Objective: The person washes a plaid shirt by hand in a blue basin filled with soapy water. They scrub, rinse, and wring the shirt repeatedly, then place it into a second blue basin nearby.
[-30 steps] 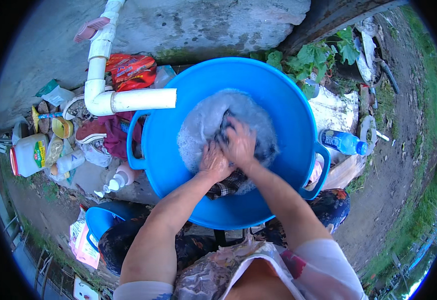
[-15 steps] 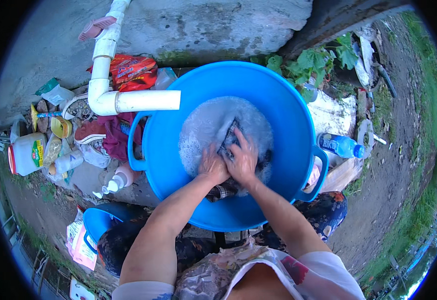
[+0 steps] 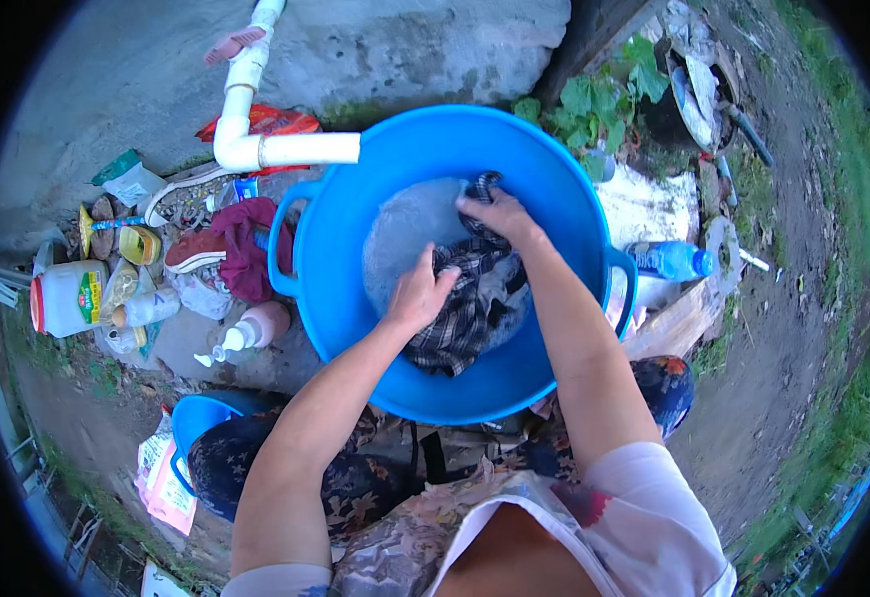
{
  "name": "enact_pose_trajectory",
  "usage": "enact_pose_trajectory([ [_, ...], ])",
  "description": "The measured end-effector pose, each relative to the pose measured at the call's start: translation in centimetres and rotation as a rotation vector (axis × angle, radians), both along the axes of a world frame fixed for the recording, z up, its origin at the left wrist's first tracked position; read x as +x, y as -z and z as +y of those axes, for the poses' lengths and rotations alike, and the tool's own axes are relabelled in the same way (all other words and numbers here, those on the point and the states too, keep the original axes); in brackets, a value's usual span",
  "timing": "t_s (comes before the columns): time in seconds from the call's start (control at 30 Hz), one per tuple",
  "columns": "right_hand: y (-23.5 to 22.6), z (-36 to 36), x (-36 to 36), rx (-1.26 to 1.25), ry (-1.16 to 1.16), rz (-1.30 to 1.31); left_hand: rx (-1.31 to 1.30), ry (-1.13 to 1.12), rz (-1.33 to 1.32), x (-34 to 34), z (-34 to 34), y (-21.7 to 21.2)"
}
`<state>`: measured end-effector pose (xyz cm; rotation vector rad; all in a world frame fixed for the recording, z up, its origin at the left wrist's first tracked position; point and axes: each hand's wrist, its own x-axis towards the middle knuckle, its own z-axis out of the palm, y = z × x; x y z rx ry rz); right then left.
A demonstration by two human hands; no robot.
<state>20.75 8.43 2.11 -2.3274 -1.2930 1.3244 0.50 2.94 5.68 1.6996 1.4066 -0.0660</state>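
Note:
A dark plaid cloth garment (image 3: pixel 450 333) lies bunched and wet in a big blue tub (image 3: pixel 564 328), partly in cloudy, sudsy water (image 3: pixel 395 224). My right hand (image 3: pixel 500 217) is closed round a gathered part of it at the far right of the water, and a fold sticks up beyond the fingers. Nearer and to the left, my left hand (image 3: pixel 420 297) rests against the garment's left edge. Its thumb and fingers are spread apart. Part of the garment is under water and hidden.
A white pipe (image 3: pixel 306 149) reaches over the tub's far left rim. Shoes (image 3: pixel 196 251), a maroon cloth (image 3: pixel 249 249), a pump bottle (image 3: pixel 256 326) and a white jug (image 3: pixel 72 298) crowd the left side. On the right lies a blue-labelled bottle (image 3: pixel 669 261). A small blue bucket (image 3: pixel 191 418) stands near my left knee.
My hands were close together over the garment in the water. They have moved apart, the right one up and to the right with a part of the garment, and more plaid cloth shows above the water.

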Motion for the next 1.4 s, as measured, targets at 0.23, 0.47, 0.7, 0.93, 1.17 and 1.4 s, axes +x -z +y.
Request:
enact_pose_trajectory([
  [0.23, -3.4, -11.9, -4.7, 0.401, -0.077, 0.262, 0.033, 0.087, 0.342, -0.4, -4.7, 1.9],
  [0.47, 0.9, -7.9, -9.7, 0.529, -0.323, -0.341, -0.127, 0.286, 0.341, 0.2, -2.9, 2.4],
  [0.7, 2.7, -1.5, -3.9, 0.331, 0.443, 0.117, 0.097, 0.139, 0.199, 0.6, -3.3, 3.3],
  [0.93, -1.0, -9.6, -10.6, 0.457, -0.255, -0.309, -0.009, 0.246, 0.300, -0.7, -3.4, 3.4],
  [1.17, 1.2, -2.7, -7.0, 0.200, 0.220, -0.009, 0.087, 0.034, 0.155, 0.5, -3.3, 4.8],
  [1.4, -3.3, -12.5, -3.1, 0.260, 0.229, 0.139, 0.014, -0.458, -0.124, 0.1, -0.3, 4.2],
])
